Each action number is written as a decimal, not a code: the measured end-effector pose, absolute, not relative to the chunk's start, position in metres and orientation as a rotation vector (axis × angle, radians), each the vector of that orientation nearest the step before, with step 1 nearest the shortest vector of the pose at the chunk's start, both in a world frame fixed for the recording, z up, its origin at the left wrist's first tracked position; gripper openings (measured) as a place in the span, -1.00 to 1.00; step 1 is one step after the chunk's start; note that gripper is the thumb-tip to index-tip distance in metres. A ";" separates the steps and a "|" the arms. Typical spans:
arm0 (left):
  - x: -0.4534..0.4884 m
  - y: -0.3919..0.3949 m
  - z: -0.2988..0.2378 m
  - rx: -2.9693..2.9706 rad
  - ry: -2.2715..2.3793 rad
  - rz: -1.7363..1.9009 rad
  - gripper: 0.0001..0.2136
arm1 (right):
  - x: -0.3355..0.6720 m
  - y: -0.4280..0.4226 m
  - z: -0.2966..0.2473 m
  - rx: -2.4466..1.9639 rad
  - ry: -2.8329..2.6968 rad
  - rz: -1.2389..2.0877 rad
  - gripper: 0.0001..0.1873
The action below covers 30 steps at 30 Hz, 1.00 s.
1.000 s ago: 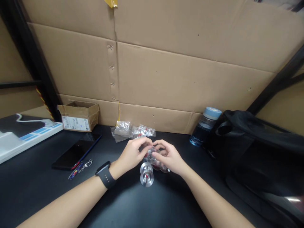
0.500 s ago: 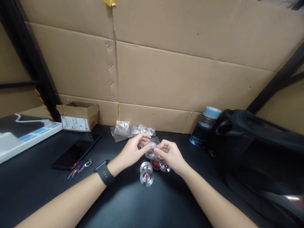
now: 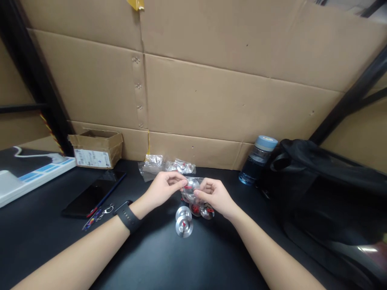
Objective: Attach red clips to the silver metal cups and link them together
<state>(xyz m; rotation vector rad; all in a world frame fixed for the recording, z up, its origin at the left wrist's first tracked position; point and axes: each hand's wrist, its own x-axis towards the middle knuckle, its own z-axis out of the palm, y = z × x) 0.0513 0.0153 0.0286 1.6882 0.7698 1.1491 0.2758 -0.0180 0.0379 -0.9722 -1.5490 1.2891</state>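
Far left, power strip (image 3: 45, 174); next, carton (image 3: 97, 149), phone (image 3: 93, 193), keychain (image 3: 98, 215). Centre, just beyond metal discs (image 3: 184, 226), clear disc packet (image 3: 191, 186): pinched at one edge by left hand (image 3: 161, 189), at the other by right hand (image 3: 217, 198), partly covered there. Farther right, bottle (image 3: 256, 161) beside black bag (image 3: 323, 189).

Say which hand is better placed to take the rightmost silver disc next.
Probably the right hand: it is closest to that silver disc, while the left hand sits farther across. Both pinch the clear bag.
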 end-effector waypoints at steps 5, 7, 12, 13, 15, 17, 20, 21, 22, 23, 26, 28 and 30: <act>0.053 0.013 0.033 1.606 0.752 1.183 -0.78 | 0.279 -0.016 0.041 -0.991 -1.613 1.221 -0.64; 0.053 0.012 0.034 1.574 0.752 1.196 -0.78 | 0.280 -0.016 0.043 -0.997 -1.636 1.215 -0.65; 0.055 0.010 0.033 1.551 0.747 1.228 -0.78 | 0.281 -0.017 0.045 -1.011 -1.648 1.197 -0.65; 0.055 0.010 0.033 1.549 0.745 1.235 -0.78 | 0.281 -0.017 0.045 -1.009 -1.644 1.190 -0.66; 0.055 0.011 0.032 1.548 0.744 1.246 -0.78 | 0.282 -0.017 0.044 -1.000 -1.637 1.185 -0.66; 0.055 0.012 0.032 1.552 0.749 1.253 -0.78 | 0.282 -0.016 0.043 -0.996 -1.640 1.181 -0.66; 0.055 0.012 0.032 1.552 0.761 1.264 -0.78 | 0.283 -0.016 0.044 -1.022 -1.660 1.139 -0.64; 0.055 0.012 0.032 1.554 0.762 1.268 -0.78 | 0.283 -0.016 0.045 -1.033 -1.672 1.116 -0.64; 0.055 0.012 0.032 1.557 0.761 1.270 -0.78 | 0.283 -0.016 0.047 -1.043 -1.686 1.091 -0.64; 0.055 0.012 0.032 1.562 0.758 1.273 -0.78 | 0.283 -0.017 0.048 -1.050 -1.699 1.064 -0.64; 0.056 0.011 0.031 1.571 0.755 1.280 -0.79 | 0.282 -0.020 0.052 -1.047 -1.745 0.980 -0.64; 0.056 0.011 0.029 1.572 0.755 1.279 -0.79 | 0.281 -0.021 0.053 -1.045 -1.770 0.931 -0.63; 0.057 0.012 0.028 1.573 0.754 1.276 -0.78 | 0.281 -0.021 0.054 -1.062 -1.788 0.893 -0.62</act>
